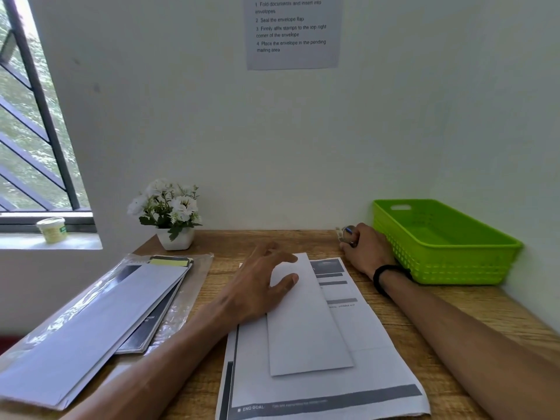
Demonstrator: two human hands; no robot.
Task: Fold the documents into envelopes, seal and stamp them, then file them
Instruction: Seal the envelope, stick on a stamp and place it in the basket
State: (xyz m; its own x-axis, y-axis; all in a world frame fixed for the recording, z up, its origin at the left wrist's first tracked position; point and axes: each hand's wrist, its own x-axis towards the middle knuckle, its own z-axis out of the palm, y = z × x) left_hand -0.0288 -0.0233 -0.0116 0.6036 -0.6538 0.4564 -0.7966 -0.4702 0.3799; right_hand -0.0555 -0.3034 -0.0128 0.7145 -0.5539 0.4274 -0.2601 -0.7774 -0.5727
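A wooden desk [394,322] meets a white wall. The left hand [260,286] rests with fingers spread on a white envelope [306,328] lying atop printed documents [333,392]. The right hand [363,250] curls around a small metallic object [347,233] beside a green basket [448,247]

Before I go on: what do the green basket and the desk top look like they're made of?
Green basket: apparently moulded plastic, glossy lime, with perforated walls and a cut-out handle slot. Desk top: looks like wood or wood-look laminate, matte, with visible grain lines; which of the two I cannot tell.
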